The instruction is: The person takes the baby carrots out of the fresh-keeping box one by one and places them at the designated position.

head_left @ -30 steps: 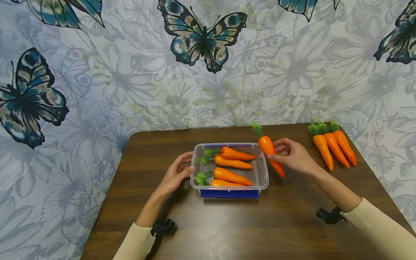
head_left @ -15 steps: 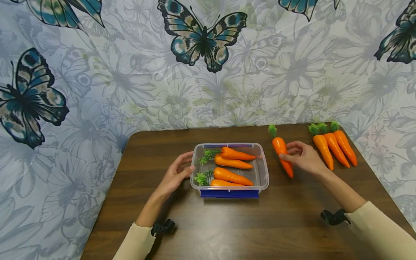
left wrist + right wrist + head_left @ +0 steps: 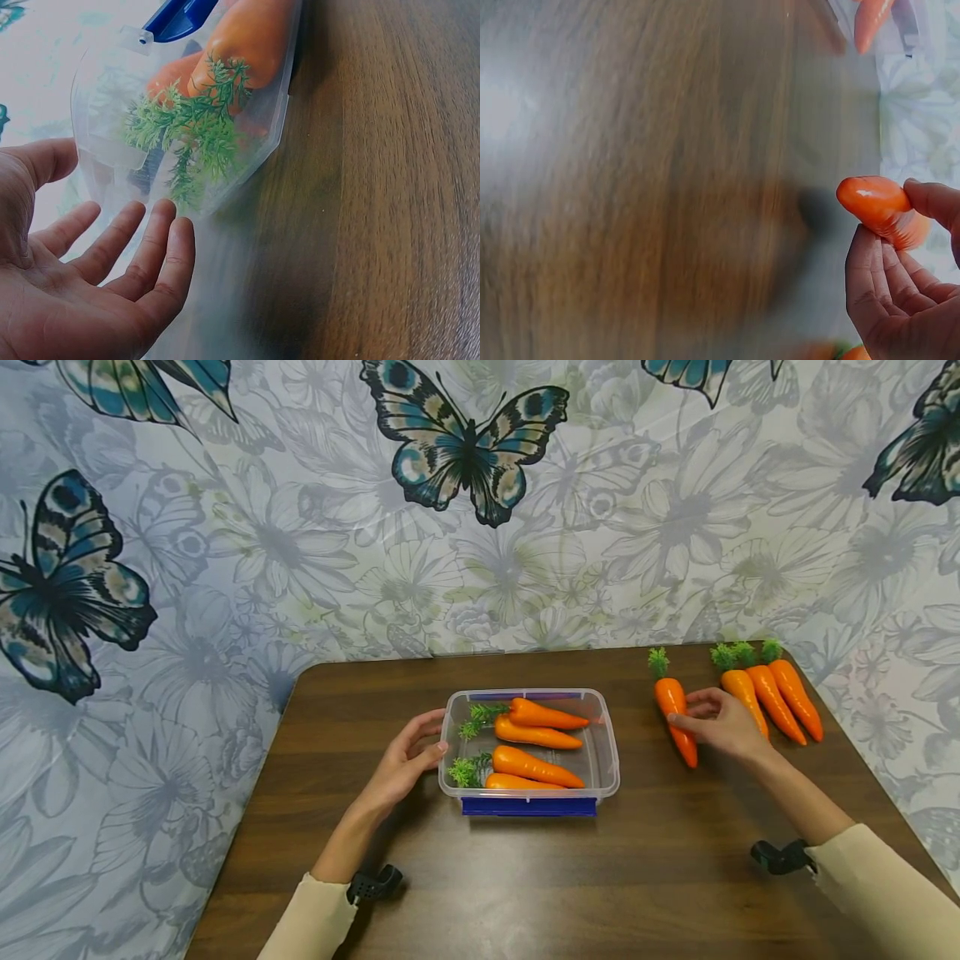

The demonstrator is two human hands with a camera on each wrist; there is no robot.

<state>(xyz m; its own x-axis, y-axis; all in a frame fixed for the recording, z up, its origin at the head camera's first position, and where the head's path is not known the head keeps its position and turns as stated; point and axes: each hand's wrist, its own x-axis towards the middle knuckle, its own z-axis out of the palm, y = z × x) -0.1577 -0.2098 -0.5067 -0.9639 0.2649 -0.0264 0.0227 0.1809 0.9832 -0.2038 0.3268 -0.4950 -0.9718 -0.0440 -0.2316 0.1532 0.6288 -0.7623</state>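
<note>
In the head view my right hand pinches a carrot between thumb and fingers, its green top pointing away from me. The right wrist view shows the same carrot end-on, with the thumb on one side and fingertips on the other. A clear plastic container with blue latches sits on the wooden table, and several carrots lie inside it, tops to the left. My left hand touches the container's left wall, fingers spread and relaxed; in the left wrist view its fingertips are right at the clear plastic.
Three more carrots lie side by side at the table's back right, just beyond my right hand. The brown table meets a butterfly-patterned wall along its back edge.
My right hand has carried the carrot rightward, away from the container's right rim and toward the three carrots. The left hand and the container have stayed in place.
</note>
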